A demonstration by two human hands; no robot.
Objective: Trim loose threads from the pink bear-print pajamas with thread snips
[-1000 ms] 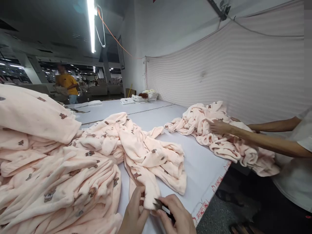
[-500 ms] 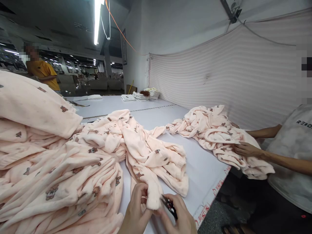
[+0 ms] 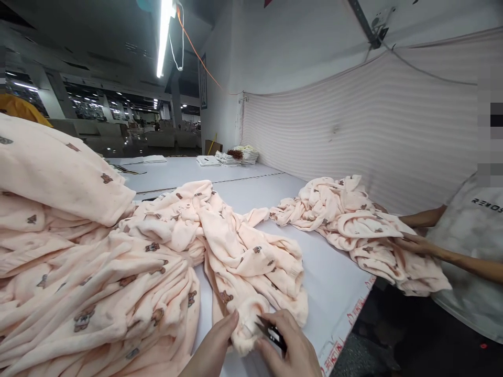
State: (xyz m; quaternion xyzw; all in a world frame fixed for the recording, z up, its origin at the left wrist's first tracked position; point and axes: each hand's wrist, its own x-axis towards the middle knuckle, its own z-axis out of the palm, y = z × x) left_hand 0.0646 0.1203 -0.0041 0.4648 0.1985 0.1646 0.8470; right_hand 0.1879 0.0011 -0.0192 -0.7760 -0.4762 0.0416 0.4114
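Pale peachy pink all over the front garment, and there are the little brown bears dotted across it! Same pink, same brown bears on the left heap, some with a touch of grey, and pink again on the right heap. Black for the snips, stark against the pink. The tabletop comes in whitish lilac, red lettering along its edge; the wall cloth runs in pale greyish-pink stripes. Far left, yellow cloth; up high, an orange cord; at right, a mottled white-and-grey shirt with black letters
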